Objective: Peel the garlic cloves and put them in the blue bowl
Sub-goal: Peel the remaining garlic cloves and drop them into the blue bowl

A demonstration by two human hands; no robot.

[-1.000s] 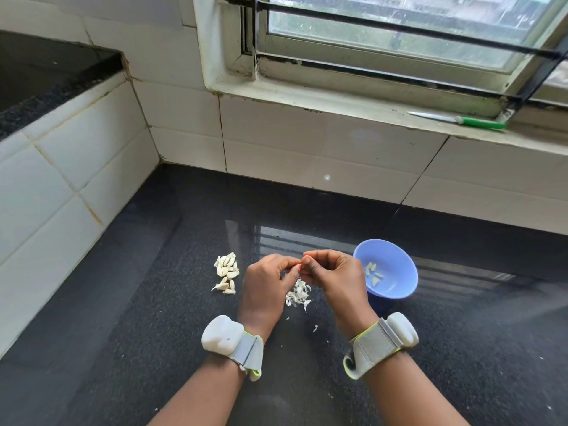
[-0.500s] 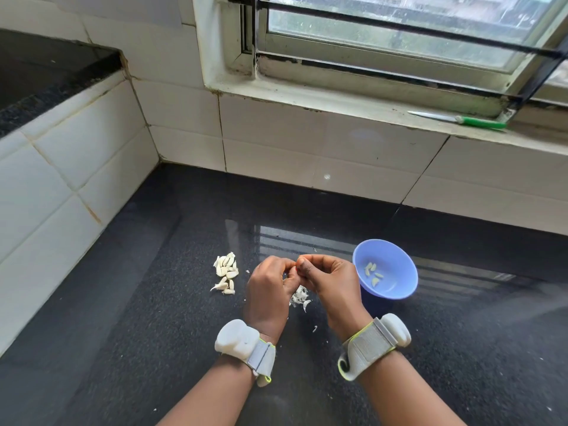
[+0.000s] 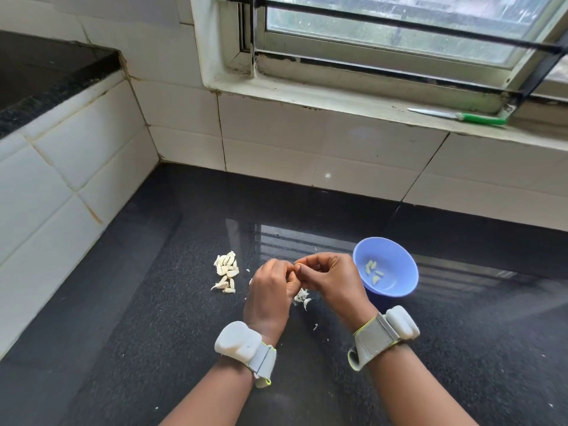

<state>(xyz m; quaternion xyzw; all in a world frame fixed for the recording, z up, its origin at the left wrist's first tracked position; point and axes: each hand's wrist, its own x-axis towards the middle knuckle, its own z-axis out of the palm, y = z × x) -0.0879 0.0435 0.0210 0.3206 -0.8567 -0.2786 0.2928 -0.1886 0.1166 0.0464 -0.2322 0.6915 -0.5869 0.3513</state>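
My left hand [image 3: 270, 290] and my right hand [image 3: 330, 279] meet fingertip to fingertip above the black counter, pinching one small garlic clove [image 3: 297, 266] that is almost hidden between the fingers. A heap of unpeeled garlic cloves [image 3: 226, 270] lies on the counter to the left of my left hand. The blue bowl [image 3: 396, 287] stands just right of my right hand with several peeled cloves [image 3: 374, 270] inside. Loose white peel scraps [image 3: 302, 298] lie on the counter under my hands.
A knife with a green handle [image 3: 479, 119] lies on the window sill at the back right. White tiled walls close off the back and the left. A raised black ledge [image 3: 46, 81] sits at the upper left. The dark counter [image 3: 153, 333] stretches toward me.
Both hands have stayed together over the peel scraps, shifting only a little to the left and nearer. The fingers keep working on the same clove.
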